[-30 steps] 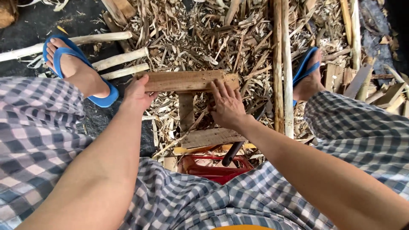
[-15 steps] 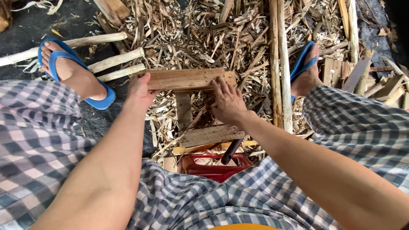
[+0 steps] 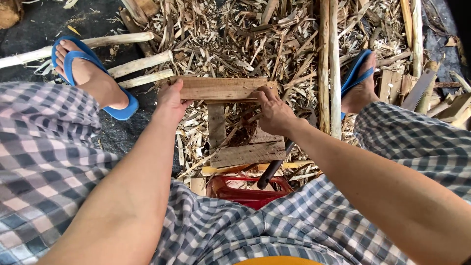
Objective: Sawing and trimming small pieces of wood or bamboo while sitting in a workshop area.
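Plank (image 3: 221, 88) lies crosswise, long axis left-to-right, left hand (image 3: 170, 100) and right hand (image 3: 274, 112) clamped on its ends.

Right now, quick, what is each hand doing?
Left hand: closed on the left end of the wooden board.
Right hand: fingers curled on the board's right end, gripping it.

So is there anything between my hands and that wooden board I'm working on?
Nothing visible. The left hand already grips the left end of the wooden board, and the right hand rests on its right end. Wood shavings lie beyond and below it, not between hands and board.
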